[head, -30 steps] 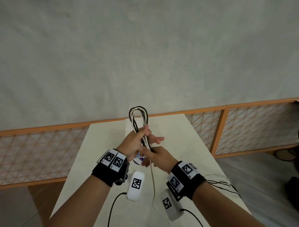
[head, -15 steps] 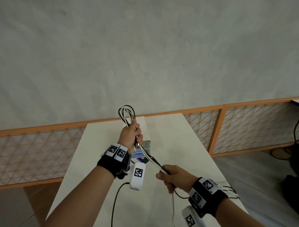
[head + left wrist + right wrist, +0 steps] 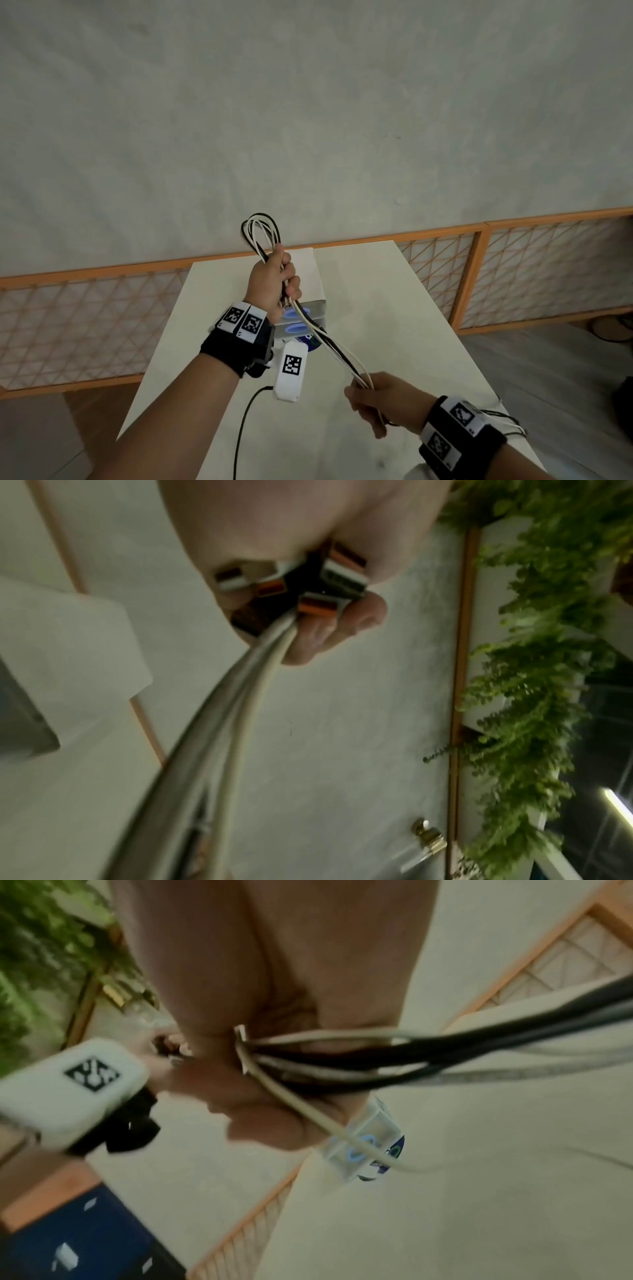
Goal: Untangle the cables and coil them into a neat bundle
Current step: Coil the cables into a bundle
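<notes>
the cables [image 3: 334,349], black and white strands together, are held in the air above the table [image 3: 394,308], stretched in a slanting line between two fists. the left hand [image 3: 274,282] is clenched round the upper end of the bundle, over the far half of the table, with a narrow loop [image 3: 262,233] of strands standing up out of the fist. in the left wrist view several plug ends [image 3: 308,582] are seen bunched against the palm, so the connectors appear to be gathered there. the right hand [image 3: 380,401] is closed round the lower end, nearer the table's front edge, and the strands are seen fanning out of that fist in the right wrist view. a small box with blue rings [image 3: 301,322] lies on the table under the stretched run, and a tagged white unit [image 3: 291,368] hangs below the left wrist.

the step in hand is judged to be drawing the strands straight so that a fresh coil can be laid. it is best done with the left grip kept firm on the plugs while the run is allowed to slip through a looser right fist, so that twists are pushed toward the free tails. tension should be kept gentle: a hard pull could tighten any crossing that is hidden inside either fist. whether crossings remain there cannot be told. the strands should be kept lifted off the box.
</notes>
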`<action>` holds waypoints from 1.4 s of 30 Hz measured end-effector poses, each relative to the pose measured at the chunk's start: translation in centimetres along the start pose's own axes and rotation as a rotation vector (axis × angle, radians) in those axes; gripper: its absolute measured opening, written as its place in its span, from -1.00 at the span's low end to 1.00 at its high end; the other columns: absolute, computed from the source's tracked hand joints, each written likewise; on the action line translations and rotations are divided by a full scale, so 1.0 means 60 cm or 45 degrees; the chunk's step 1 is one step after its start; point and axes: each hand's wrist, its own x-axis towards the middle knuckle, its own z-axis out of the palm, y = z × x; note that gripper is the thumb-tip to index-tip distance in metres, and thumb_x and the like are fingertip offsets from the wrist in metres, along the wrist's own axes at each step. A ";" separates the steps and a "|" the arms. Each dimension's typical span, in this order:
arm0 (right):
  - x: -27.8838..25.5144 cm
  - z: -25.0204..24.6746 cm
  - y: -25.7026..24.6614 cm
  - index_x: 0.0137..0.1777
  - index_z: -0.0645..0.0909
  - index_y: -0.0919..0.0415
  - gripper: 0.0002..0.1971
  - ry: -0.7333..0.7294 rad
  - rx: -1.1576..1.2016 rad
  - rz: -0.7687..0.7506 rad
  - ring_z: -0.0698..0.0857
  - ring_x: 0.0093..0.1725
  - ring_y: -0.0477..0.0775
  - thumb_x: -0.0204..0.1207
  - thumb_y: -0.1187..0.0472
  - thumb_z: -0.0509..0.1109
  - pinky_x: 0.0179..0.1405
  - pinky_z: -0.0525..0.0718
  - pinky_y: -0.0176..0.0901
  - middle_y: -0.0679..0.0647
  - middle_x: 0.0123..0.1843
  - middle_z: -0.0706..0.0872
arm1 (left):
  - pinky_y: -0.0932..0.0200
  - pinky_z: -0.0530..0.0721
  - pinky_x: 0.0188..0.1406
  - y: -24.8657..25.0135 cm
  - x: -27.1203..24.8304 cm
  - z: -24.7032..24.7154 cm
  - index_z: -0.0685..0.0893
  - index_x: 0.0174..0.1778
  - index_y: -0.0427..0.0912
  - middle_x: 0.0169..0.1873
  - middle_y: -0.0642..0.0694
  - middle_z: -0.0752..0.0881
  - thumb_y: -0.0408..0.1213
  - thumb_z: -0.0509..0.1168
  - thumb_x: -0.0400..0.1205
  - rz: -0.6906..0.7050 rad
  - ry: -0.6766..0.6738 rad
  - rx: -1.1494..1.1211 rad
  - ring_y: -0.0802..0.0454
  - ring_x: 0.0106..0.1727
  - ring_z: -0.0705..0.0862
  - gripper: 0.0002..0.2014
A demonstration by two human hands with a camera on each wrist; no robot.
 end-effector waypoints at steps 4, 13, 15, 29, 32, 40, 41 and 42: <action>-0.031 -0.023 -0.049 -0.16 0.56 0.21 -0.84 0.144 0.116 -0.090 0.32 -0.65 -0.09 0.61 0.16 0.32 -0.66 0.28 -0.32 -0.03 -0.54 0.38 | 0.37 0.25 -0.73 0.004 0.011 -0.017 0.37 -0.38 -0.08 -0.71 0.07 0.28 0.01 0.09 0.72 0.044 0.022 0.168 0.11 -0.78 0.27 -0.62; -0.093 -0.037 -0.203 -0.14 0.52 0.00 -0.92 0.131 -1.203 -0.855 0.57 -0.41 -0.08 0.57 0.12 0.35 -0.39 0.36 -0.56 0.03 -0.40 0.61 | 0.30 0.30 -0.67 -0.044 -0.017 -0.004 0.36 -0.37 -0.10 -0.59 -0.03 0.29 0.50 0.05 0.39 -0.175 -0.119 0.577 0.05 -0.70 0.28 -0.37; -0.085 -0.043 -0.243 -0.09 0.62 0.06 -0.97 0.196 -1.324 -0.961 0.65 -0.37 0.05 0.51 0.15 0.39 -0.34 0.48 -0.35 0.05 -0.31 0.76 | 0.27 0.36 -0.61 -0.053 -0.028 0.005 0.46 -0.34 -0.14 -0.55 -0.10 0.39 0.53 -0.11 0.43 -0.216 -0.148 0.634 -0.01 -0.61 0.37 -0.29; 0.038 -0.131 -0.339 0.01 0.74 0.16 -0.61 0.395 -1.420 -0.717 0.51 -0.18 0.00 0.29 -0.09 0.58 -0.08 0.50 -0.21 0.04 -0.05 0.50 | 0.32 0.03 -0.65 -0.053 -0.079 0.019 0.33 -0.41 -0.12 -0.65 0.03 0.25 0.73 -0.02 -0.06 -0.659 -0.840 0.077 0.09 -0.62 0.05 -0.12; 0.047 -0.134 -0.334 -0.05 0.75 0.11 -0.64 0.395 -1.314 -0.585 0.54 -0.20 -0.02 0.26 -0.11 0.60 -0.14 0.53 -0.20 0.00 -0.18 0.57 | 0.32 0.02 -0.63 -0.048 -0.089 0.014 0.37 -0.39 -0.10 -0.65 0.07 0.27 0.63 0.18 0.08 -0.657 -0.857 0.142 0.16 -0.68 0.14 -0.24; 0.046 -0.151 -0.329 -0.12 0.76 0.05 -0.71 0.018 -0.840 -0.270 0.46 -0.40 0.01 0.21 -0.06 0.62 -0.37 0.41 -0.16 0.06 -0.33 0.61 | 0.30 0.06 -0.65 -0.031 -0.103 0.017 0.45 -0.42 -0.07 -0.64 0.09 0.28 0.19 0.11 0.56 -0.714 -0.897 0.323 0.19 -0.68 0.20 -0.59; 0.047 -0.152 -0.325 -0.10 0.77 0.04 -0.68 -0.033 -0.797 -0.253 0.50 -0.35 0.06 0.20 -0.09 0.61 -0.29 0.45 -0.11 0.11 -0.32 0.66 | 0.30 0.06 -0.65 -0.029 -0.104 0.017 0.45 -0.42 -0.07 -0.64 0.09 0.28 0.19 0.10 0.56 -0.708 -0.903 0.326 0.20 -0.68 0.19 -0.58; 0.050 -0.152 -0.319 -0.06 0.77 0.06 -0.60 -0.077 -0.749 -0.246 0.55 -0.26 0.13 0.17 -0.15 0.59 -0.19 0.48 -0.03 0.19 -0.24 0.72 | 0.30 0.06 -0.65 -0.029 -0.105 0.017 0.44 -0.42 -0.07 -0.64 0.09 0.29 0.18 0.11 0.56 -0.699 -0.901 0.317 0.20 -0.68 0.20 -0.59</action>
